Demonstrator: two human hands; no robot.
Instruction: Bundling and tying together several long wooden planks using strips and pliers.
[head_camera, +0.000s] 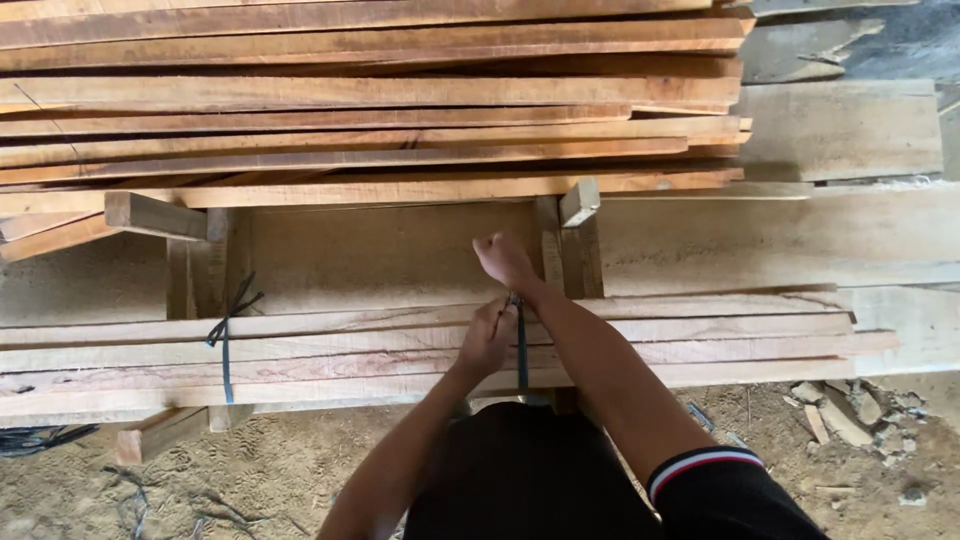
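Open room is seen over the bare board between the two upright posts, behind the near bundle of slats. Passage upward is blocked by the tall plank stack. The sandy floor below lies open, with rubble at right.

We observe even, soft daylight with no glare. Shadows are faint, deepest beneath the upper plank stack at frame centre. Focus is slightly soft throughout; the plank lines bow mildly near the left and right edges.
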